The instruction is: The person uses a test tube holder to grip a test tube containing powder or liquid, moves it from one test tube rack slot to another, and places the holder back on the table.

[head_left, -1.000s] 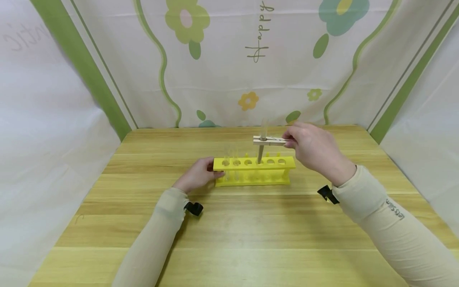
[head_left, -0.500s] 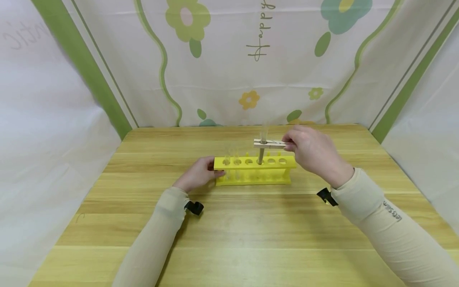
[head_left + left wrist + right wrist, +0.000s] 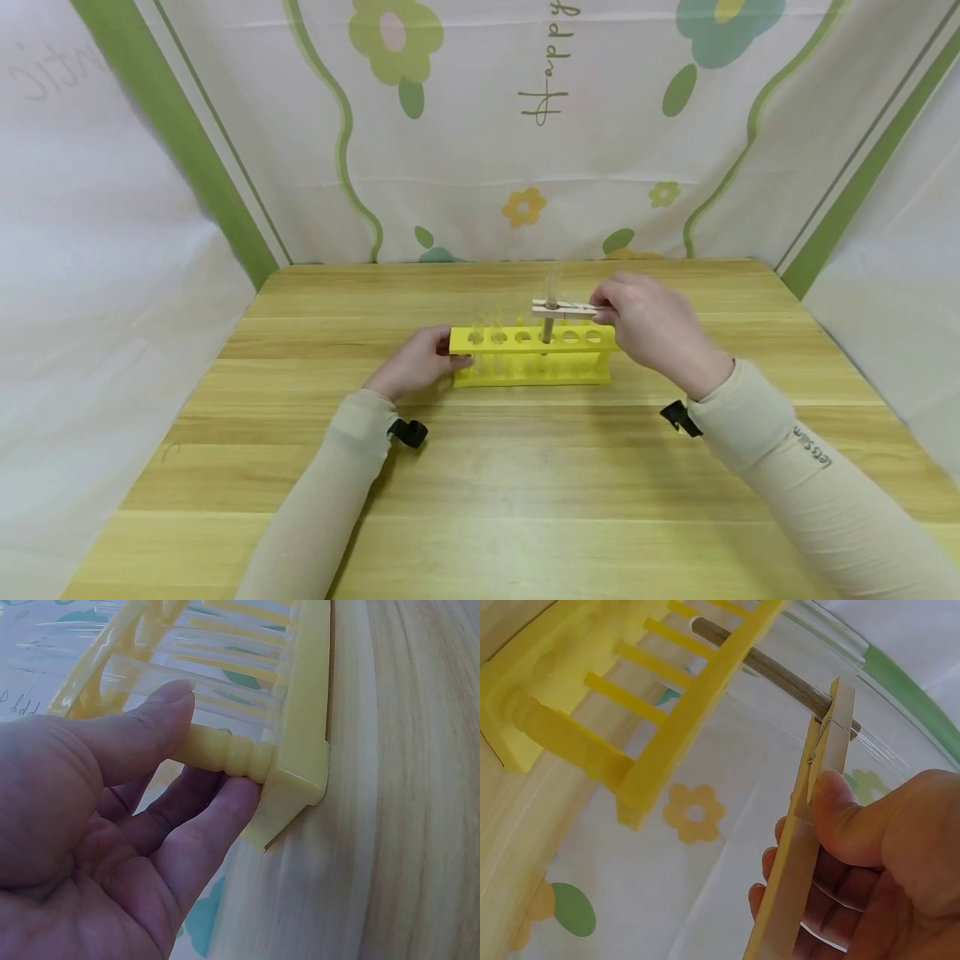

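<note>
Rack (image 3: 528, 357) at mid-frame on the desk (image 3: 480, 467): our left hand (image 3: 416, 364) grips its end post, our right hand (image 3: 652, 321) pinches a wooden clamp (image 3: 564, 309) holding a test tube (image 3: 550, 312), which looks partly lowered into a hole, not yet released.

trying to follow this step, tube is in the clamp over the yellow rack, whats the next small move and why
Probably lower it a little further. The right hand pinches the wooden clamp around the test tube, which passes upright through a hole in the rack with the clamp above it. The left hand holds the rack's end.
</note>
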The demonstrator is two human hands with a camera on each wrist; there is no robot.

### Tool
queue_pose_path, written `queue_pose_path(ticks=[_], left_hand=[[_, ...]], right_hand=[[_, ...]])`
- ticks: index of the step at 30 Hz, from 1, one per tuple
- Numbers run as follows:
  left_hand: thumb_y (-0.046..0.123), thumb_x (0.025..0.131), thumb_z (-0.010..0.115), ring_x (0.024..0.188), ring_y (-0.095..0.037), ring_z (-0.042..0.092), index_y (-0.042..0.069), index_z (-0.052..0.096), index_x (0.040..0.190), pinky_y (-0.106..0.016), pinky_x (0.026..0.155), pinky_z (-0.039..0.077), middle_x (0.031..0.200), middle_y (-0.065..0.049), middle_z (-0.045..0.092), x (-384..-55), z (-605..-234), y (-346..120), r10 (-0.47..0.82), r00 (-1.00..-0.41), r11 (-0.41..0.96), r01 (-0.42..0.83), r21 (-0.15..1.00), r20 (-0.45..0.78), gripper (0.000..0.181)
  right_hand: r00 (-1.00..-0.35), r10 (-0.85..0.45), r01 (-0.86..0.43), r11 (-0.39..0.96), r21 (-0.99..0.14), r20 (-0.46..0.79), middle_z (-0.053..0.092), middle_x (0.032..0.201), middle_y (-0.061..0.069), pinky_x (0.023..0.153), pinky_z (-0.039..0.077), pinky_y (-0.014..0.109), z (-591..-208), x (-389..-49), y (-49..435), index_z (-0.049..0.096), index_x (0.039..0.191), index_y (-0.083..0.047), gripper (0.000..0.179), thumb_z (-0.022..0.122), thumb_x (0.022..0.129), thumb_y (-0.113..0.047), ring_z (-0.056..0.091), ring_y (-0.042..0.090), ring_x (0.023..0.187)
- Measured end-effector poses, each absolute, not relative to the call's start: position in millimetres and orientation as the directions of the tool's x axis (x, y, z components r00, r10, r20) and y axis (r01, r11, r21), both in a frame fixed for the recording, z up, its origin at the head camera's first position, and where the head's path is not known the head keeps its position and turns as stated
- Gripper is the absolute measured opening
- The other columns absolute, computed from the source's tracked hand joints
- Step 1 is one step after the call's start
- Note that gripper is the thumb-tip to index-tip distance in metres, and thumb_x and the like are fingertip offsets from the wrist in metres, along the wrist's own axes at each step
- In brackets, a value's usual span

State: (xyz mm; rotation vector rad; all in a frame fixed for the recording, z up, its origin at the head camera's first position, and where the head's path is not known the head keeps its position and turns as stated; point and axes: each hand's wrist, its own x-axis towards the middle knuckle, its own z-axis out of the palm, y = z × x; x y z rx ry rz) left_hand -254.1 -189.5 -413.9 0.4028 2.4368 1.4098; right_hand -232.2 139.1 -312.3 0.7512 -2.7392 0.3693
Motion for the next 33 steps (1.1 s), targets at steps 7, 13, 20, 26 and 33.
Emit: queue_pose_path(ticks=[7, 13, 20, 26, 33], left_hand=[[0.026, 0.095, 0.07, 0.094, -0.021, 0.062, 0.017, 0.066, 0.114, -0.036, 0.083, 0.051, 0.106, -0.001, 0.068, -255.3, -413.6, -190.4, 0.395, -0.913, 0.484, 0.11, 0.868, -0.104, 0.022], [0.023, 0.095, 0.07, 0.095, -0.02, 0.062, 0.016, 0.065, 0.116, -0.035, 0.084, 0.051, 0.106, 0.0, 0.068, -255.0, -412.5, -189.7, 0.39, -0.915, 0.49, 0.112, 0.864, -0.103, 0.023], [0.023, 0.094, 0.07, 0.096, -0.02, 0.061, 0.016, 0.065, 0.117, -0.035, 0.085, 0.051, 0.108, 0.001, 0.068, -254.6, -411.2, -189.0, 0.379, -0.919, 0.501, 0.103, 0.859, -0.111, 0.025], [0.023, 0.094, 0.07, 0.097, -0.02, 0.061, 0.016, 0.065, 0.117, -0.035, 0.086, 0.051, 0.108, 0.0, 0.068, -254.8, -412.2, -189.1, 0.379, -0.919, 0.501, 0.105, 0.859, -0.109, 0.025], [0.023, 0.094, 0.07, 0.098, -0.02, 0.061, 0.017, 0.064, 0.118, -0.035, 0.086, 0.051, 0.109, 0.001, 0.067, -256.0, -413.4, -189.3, 0.377, -0.92, 0.5, 0.104, 0.86, -0.109, 0.025]], right_hand=[[-0.831, -0.456, -0.525, 0.833, -0.178, 0.317, 0.063, 0.087, 0.003, 0.062, 0.052, 0.041, -320.5, -233.7, 139.8, 0.071, 0.095, -0.005, 0.005, 0.073, 0.09, -0.007, 0.062, 0.024, 0.078], [-0.822, -0.469, -0.537, 0.827, -0.165, 0.323, 0.063, 0.087, 0.005, 0.063, 0.053, 0.04, -327.1, -234.7, 139.9, 0.072, 0.095, -0.003, 0.005, 0.073, 0.09, -0.005, 0.063, 0.024, 0.077], [-0.823, -0.465, -0.536, 0.825, -0.176, 0.328, 0.064, 0.087, 0.005, 0.063, 0.053, 0.04, -336.3, -236.0, 140.4, 0.072, 0.094, -0.004, 0.006, 0.074, 0.089, -0.005, 0.062, 0.023, 0.076], [-0.832, -0.456, -0.527, 0.828, -0.193, 0.317, 0.063, 0.086, 0.004, 0.062, 0.053, 0.04, -341.4, -237.0, 139.7, 0.072, 0.094, -0.004, 0.005, 0.074, 0.089, -0.005, 0.062, 0.023, 0.076], [-0.839, -0.453, -0.52, 0.831, -0.196, 0.303, 0.065, 0.089, 0.005, 0.066, 0.054, 0.041, -345.5, -237.3, 138.8, 0.072, 0.096, -0.004, 0.005, 0.072, 0.09, -0.005, 0.063, 0.025, 0.08]])
